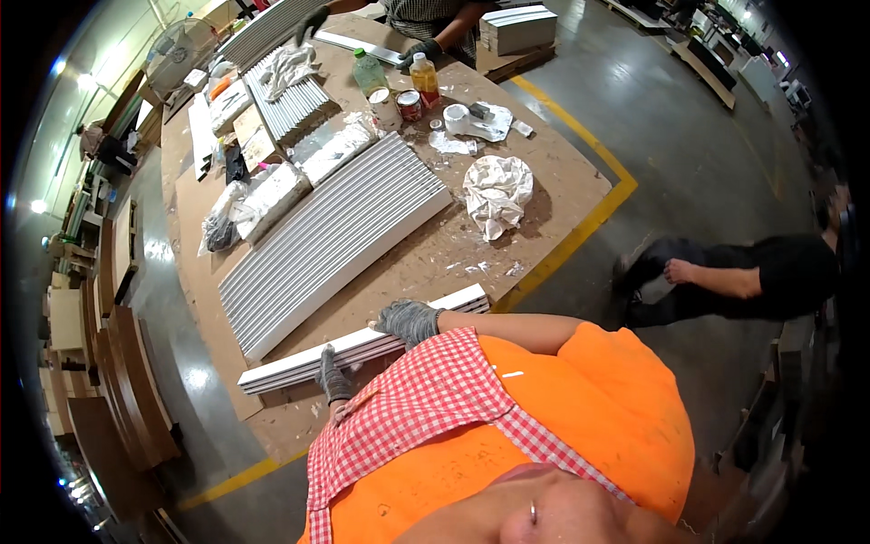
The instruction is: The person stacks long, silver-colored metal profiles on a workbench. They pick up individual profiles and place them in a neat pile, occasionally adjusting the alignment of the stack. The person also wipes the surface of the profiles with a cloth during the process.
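A short stack of long white strips lies along the near edge of the table, in front of my body. My left hand, in a grey glove, grips the near side of the stack left of its middle, a fingertip at the top strip's face. Farther right, my right hand, also gloved in grey, rests across the top strip with its fingers curled. A small pale spot shows at its fingertips; whether this is a bare fingertip or something held is unclear. Just beyond lies a wide row of similar white strips, packed side by side.
A crumpled white cloth, a green bottle, a yellow-and-red bottle and cans stand on the brown-covered table. Plastic-wrapped bundles lie at left. A co-worker's gloved hands handle a strip opposite; another person is at right.
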Available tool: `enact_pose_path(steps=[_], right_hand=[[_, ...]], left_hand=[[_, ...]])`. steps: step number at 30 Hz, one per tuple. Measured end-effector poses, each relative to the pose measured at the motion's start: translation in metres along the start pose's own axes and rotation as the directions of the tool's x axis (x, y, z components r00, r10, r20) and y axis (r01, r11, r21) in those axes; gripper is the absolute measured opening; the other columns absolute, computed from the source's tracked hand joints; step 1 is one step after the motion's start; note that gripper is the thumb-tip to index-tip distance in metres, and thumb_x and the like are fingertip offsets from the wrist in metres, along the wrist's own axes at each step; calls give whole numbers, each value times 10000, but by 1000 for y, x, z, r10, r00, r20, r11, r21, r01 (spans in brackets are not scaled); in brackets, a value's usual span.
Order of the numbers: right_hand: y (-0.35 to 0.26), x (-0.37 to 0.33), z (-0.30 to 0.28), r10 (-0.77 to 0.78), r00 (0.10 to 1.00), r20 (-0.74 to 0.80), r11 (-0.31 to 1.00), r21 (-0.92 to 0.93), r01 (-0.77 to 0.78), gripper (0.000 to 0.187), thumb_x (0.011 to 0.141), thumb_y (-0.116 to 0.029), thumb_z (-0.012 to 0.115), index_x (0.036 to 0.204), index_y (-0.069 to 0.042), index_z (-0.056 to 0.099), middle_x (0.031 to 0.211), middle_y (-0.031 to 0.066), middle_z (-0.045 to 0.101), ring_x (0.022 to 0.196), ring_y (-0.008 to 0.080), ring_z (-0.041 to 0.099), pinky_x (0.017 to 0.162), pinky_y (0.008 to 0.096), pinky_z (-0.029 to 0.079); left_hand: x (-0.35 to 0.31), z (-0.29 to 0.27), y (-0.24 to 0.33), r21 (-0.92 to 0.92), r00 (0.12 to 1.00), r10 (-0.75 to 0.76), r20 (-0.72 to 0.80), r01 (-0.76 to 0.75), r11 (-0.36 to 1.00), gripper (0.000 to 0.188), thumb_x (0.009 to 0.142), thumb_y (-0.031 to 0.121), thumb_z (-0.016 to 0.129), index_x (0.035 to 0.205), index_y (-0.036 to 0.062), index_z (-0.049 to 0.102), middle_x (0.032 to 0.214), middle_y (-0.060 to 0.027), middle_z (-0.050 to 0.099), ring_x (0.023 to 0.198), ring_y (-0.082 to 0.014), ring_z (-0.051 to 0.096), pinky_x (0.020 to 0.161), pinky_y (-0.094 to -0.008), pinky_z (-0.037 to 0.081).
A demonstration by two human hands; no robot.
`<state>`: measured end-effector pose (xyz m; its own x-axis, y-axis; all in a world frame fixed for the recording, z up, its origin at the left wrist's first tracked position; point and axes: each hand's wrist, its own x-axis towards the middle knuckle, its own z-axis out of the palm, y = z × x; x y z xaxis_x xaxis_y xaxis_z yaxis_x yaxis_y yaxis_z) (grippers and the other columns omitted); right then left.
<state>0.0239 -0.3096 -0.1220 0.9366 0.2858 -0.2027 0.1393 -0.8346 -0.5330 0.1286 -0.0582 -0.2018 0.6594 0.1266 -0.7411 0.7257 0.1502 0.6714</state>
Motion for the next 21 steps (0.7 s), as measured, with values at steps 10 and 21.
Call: enact_pose_path(steps=[10,21], right_hand=[[6,-8,-22,43,997,-68,997,-57,-47,637,670,-226,762,1249,-51,562,1137,194,572,1098,352,537,959,432,422],[4,-7,-28,175,984,28,985,-1,-175,628,694,-259,777,1257,-68,576,1142,158,574,1128,324,520,987,404,408]], left_hand=[[-15,-33,81,703,714,694,94,-541,461,815,786,279,760,1415,44,297,1142,-231,514,945,-322,590,742,-425,520],[36,-38,125,947,603,792,-100,-185,261,645,769,522,654,1313,198,527,1419,-302,285,1207,-445,403,1019,-501,347]])
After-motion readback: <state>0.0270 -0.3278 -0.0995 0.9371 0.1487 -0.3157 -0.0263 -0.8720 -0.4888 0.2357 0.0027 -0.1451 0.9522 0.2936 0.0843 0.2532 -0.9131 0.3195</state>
